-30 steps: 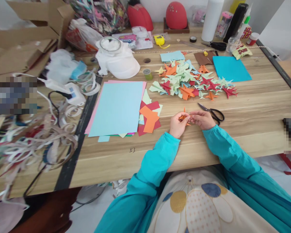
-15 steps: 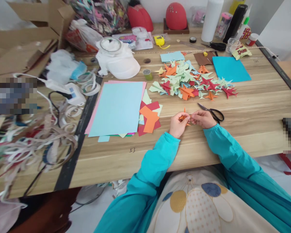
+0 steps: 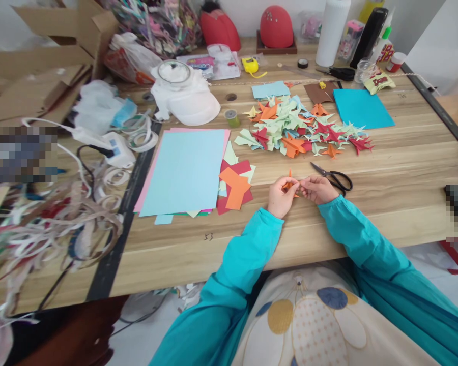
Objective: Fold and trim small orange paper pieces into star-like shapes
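My left hand (image 3: 280,197) and my right hand (image 3: 318,189) meet over the wooden table (image 3: 397,193), both pinched on a small folded orange paper piece (image 3: 290,184). A thin orange tip of it sticks up between the fingers. Black-handled scissors (image 3: 334,177) lie just beyond my right hand. Behind them spreads a pile of folded paper figures (image 3: 301,129) in green, red and orange. To the left of my hands lie orange and red paper offcuts (image 3: 234,188) beside a stack of light blue and pink sheets (image 3: 185,170).
A teal sheet (image 3: 362,108) lies at the back right. A white cap (image 3: 187,99), tape rolls (image 3: 137,134), a tangle of paper strips (image 3: 49,229) and cardboard boxes (image 3: 34,61) crowd the left. Bottles and a red dome (image 3: 277,26) line the far edge.
My fingers have shifted slightly on the orange paper piece and my right hand has edged a little to the left. Nothing else has moved.
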Action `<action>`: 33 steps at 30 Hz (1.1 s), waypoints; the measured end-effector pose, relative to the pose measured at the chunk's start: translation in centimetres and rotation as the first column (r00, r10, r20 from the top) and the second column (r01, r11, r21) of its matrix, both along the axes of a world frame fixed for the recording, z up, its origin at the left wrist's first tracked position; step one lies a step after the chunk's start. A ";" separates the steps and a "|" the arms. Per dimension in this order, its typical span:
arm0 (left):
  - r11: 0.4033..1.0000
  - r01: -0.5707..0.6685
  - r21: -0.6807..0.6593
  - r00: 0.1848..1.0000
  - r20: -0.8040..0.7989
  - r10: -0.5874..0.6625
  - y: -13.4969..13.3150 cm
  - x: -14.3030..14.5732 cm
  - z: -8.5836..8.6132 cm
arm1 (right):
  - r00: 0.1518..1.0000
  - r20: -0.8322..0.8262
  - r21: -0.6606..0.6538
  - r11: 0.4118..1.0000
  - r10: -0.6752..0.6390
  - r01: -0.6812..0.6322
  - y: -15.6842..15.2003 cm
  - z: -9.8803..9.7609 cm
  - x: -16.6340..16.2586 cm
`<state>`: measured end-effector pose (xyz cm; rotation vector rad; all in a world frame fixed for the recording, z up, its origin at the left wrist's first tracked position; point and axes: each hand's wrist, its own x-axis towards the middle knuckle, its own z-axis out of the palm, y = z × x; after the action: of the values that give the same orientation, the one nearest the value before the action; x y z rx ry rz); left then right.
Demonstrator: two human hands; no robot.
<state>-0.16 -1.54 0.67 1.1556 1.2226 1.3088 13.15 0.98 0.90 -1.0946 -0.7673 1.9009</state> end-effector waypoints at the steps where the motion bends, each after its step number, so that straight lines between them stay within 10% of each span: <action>1: 1.000 -0.001 0.014 1.000 -0.021 0.001 0.0 0.0 -0.1 | 1.000 -0.007 -0.003 1.000 0.001 -0.001 0.0 -0.1 0.0; 33: 0.999 -0.017 -0.040 0.994 0.105 0.021 0.2 0.0 0.1 | 0.972 0.231 0.190 0.982 -0.053 0.008 -0.2 0.8 -0.2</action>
<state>-0.13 -1.37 0.75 1.0365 1.1798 1.3373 12.94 0.75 1.66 -1.2168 -1.0345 1.6519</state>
